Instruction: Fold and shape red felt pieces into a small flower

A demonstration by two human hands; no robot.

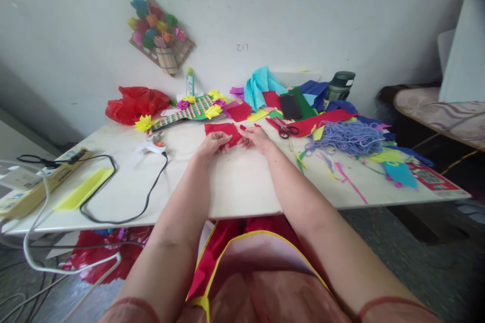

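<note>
A piece of red crepe paper (224,130) is held between both hands just above the table, near its middle. My left hand (216,143) pinches the paper's lower left part with thumb and fingers. On the right side, my right hand (254,139) grips it too, its fingers curled around the edge. Scissors with black handles (285,130) lie a little to the right of my right hand. Behind the hands rests a green and striped guitar-shaped craft (193,111) decorated with yellow and purple paper flowers. My fingers hide part of the red paper.
Left on the table (242,192) are a white glue gun (151,147) with a black cord, a power strip (49,184) and a yellow sheet (85,189). Purple yarn (346,136), a phone (290,106), a dark bottle (339,88) and coloured papers crowd the right. A red bag (136,104) sits behind.
</note>
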